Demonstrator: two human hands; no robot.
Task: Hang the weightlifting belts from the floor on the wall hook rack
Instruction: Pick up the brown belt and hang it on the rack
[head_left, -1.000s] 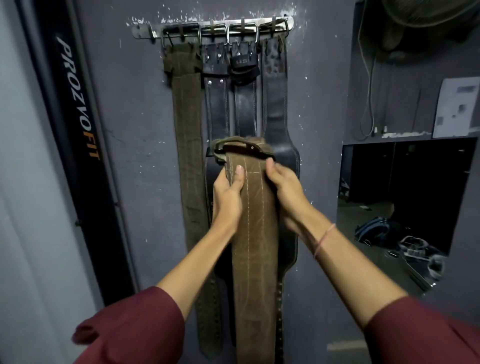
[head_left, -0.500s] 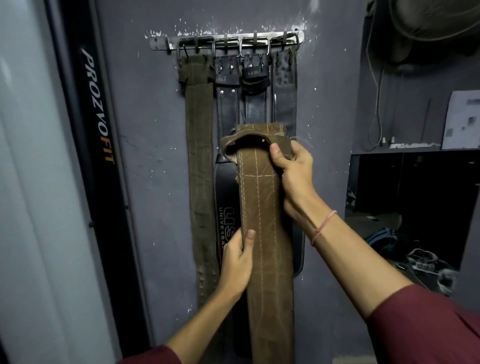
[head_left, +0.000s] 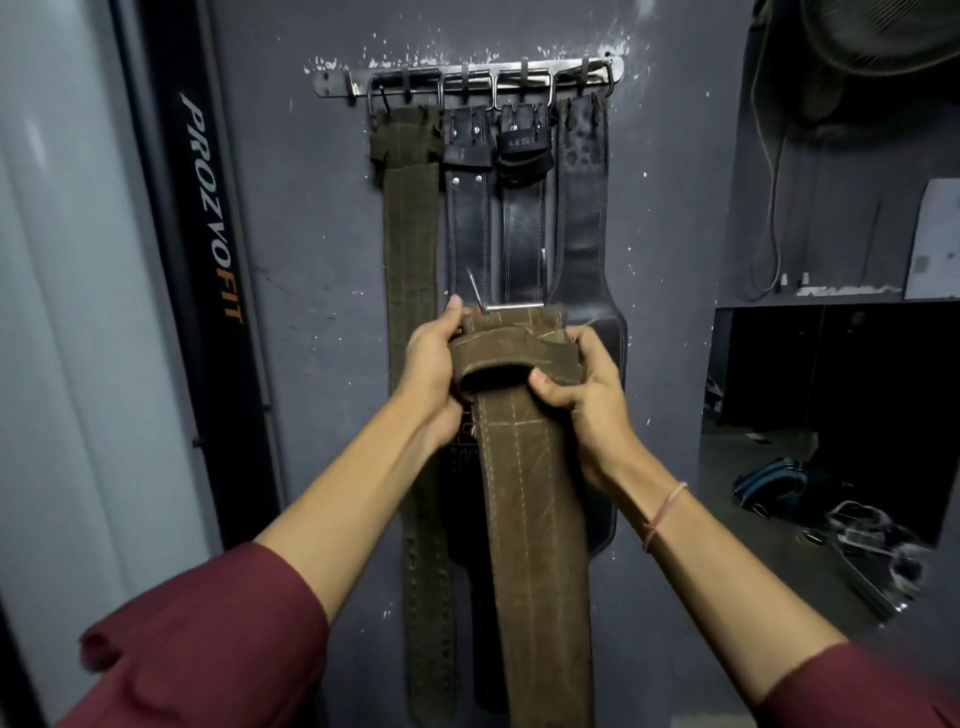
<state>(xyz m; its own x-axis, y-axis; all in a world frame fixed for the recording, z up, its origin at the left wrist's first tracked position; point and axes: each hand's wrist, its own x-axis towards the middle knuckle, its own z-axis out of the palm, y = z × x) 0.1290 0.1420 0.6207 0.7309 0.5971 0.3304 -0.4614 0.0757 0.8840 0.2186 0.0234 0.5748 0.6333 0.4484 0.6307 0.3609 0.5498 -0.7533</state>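
Note:
A brown suede weightlifting belt (head_left: 535, 525) hangs down from my two hands in front of the wall. My left hand (head_left: 431, 364) grips the left side of its folded top end by the metal buckle (head_left: 498, 304). My right hand (head_left: 587, 395) grips the right side, thumb on the front. High on the grey wall is a metal hook rack (head_left: 467, 80). From it hang an olive belt (head_left: 410, 234) at the left and three black leather belts (head_left: 519, 218) to its right. The held belt's top is well below the rack.
A black upright panel marked PROZVOFIT (head_left: 208, 208) stands left of the belts, with a pale wall beyond it. To the right is a dark opening with a bag (head_left: 774, 480) and gear on the floor. A fan (head_left: 878, 31) and cable hang at the top right.
My left hand has moved up from the belt's middle to the buckle end. Both hands now grip the top, and the metal buckle stands up above it.

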